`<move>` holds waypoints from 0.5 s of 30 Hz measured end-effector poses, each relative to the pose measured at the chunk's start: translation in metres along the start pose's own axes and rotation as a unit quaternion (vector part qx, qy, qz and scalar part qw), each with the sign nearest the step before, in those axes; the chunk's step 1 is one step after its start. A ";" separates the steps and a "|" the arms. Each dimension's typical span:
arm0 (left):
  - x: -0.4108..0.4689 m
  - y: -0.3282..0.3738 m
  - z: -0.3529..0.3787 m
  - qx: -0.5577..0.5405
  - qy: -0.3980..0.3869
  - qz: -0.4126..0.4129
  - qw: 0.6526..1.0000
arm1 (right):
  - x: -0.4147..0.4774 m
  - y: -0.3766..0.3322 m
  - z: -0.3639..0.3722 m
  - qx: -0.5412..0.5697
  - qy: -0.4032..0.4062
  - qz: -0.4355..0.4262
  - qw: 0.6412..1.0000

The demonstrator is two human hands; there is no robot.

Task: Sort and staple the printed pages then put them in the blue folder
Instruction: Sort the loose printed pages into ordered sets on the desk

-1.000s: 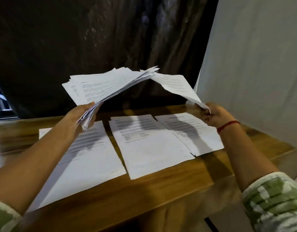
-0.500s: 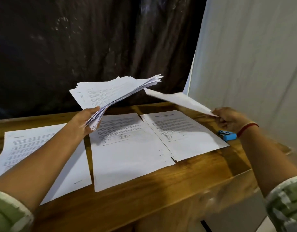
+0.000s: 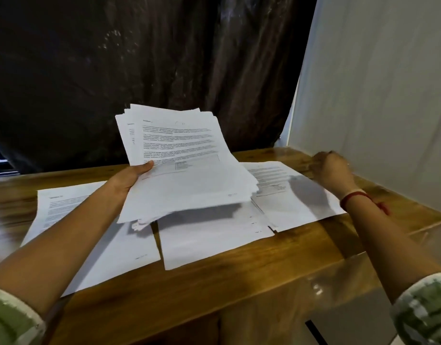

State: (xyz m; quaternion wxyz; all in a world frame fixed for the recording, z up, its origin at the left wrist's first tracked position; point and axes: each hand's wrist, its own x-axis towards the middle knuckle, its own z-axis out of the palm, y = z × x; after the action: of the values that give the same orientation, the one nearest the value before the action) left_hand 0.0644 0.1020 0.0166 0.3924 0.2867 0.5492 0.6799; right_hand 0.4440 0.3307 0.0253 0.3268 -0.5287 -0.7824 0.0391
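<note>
- The sheet that the right hand (image 3: 331, 168) carried through the air a moment ago is gone from it. It seems to have landed on the right pile (image 3: 296, 197), toward the table's far right corner.
- That hand hovers over the pile's far edge with its back to me and its fingers curled under. I cannot tell whether they pinch paper or hold nothing.
- The left hand (image 3: 136, 175) grips the stack (image 3: 187, 160) by its left edge, thumb on top. A second ago the stack was fanned and arched; now it is squared up and tipped so the top page can be read.
- The stack hangs in the air above the middle pile (image 3: 214, 237) and does not touch it.
- My guess is that sorting is only partway done. One more page has been dealt, but the stack is thick, and stapling and filing are yet to come.
- Three piles lie side by side on the table (image 3: 239, 282). The left pile (image 3: 90, 235) sits toward the left edge, and the middle and right piles meet at their near corners.
- No folder is in sight, and the blue stapler that showed by the right wrist is hidden now.
- The table is glossy brown wood. A dark curtain (image 3: 139, 58) hangs behind its far edge and a white wall (image 3: 376, 95) runs along its right edge.
- The right wrist wears a red thread (image 3: 353, 196), and both arms have green sleeves (image 3: 423, 310).
</note>
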 end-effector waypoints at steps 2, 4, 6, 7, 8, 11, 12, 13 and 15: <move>-0.006 -0.001 -0.008 -0.017 -0.021 -0.002 1.000 | -0.009 -0.039 -0.003 0.166 -0.022 0.006 0.986; -0.017 0.001 -0.015 -0.020 -0.025 -0.002 0.999 | -0.024 -0.087 -0.002 0.310 -0.119 0.039 0.942; -0.028 0.007 -0.031 -0.011 -0.007 0.009 1.000 | -0.042 -0.140 0.006 0.377 -0.231 0.060 0.895; -0.032 0.009 -0.039 -0.007 -0.006 0.015 1.000 | -0.051 -0.162 0.012 0.398 -0.265 0.056 0.877; -0.035 0.013 -0.051 -0.004 -0.005 0.019 1.000 | -0.059 -0.183 0.021 0.417 -0.280 0.045 0.864; -0.048 0.021 -0.085 0.000 0.005 0.023 1.000 | -0.078 -0.233 0.045 0.458 -0.247 0.039 0.853; -0.052 0.024 -0.095 0.002 0.012 0.026 1.000 | -0.081 -0.245 0.051 0.467 -0.235 0.049 0.851; -0.056 0.026 -0.108 0.002 0.018 0.028 0.999 | -0.084 -0.257 0.057 0.476 -0.232 0.057 0.846; -0.063 0.030 -0.132 -0.013 0.020 0.029 0.999 | -0.091 -0.282 0.068 0.490 -0.233 0.071 0.837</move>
State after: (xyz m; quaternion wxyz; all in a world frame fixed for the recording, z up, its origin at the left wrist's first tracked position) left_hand -0.0172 -0.0234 0.0177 0.3652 0.2842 0.5393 0.7036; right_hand 0.2012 0.1491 0.0435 0.3474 -0.3285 -0.6742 0.5630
